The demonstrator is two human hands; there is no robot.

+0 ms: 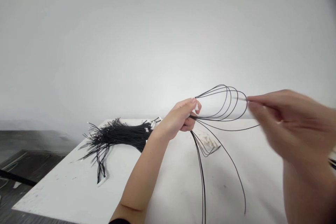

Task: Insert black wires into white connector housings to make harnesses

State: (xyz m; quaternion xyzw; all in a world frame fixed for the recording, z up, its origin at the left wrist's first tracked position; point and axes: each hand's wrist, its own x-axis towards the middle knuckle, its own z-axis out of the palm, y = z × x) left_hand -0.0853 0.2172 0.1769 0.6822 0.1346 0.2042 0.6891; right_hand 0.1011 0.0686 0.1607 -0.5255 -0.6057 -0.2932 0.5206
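My left hand (181,117) is closed around several thin black wires (219,116), with a small white connector (196,106) showing at its fingertips. From there the wires arc out to the right in loops and come back to the hand, while other lengths hang down over the table. To the right, my right hand (296,122) is raised with thumb and fingers pinched at the loops' outer edge, on what looks like a black wire. It is blurred by motion. One strand runs behind its thumb, so its end is hidden.
A thick bundle of black wires (126,134) with white ends lies on the white table (65,189) at the left. Behind the hanging wires is a pile of small white pieces (207,140). A pale wall (157,42) rises beyond the table.
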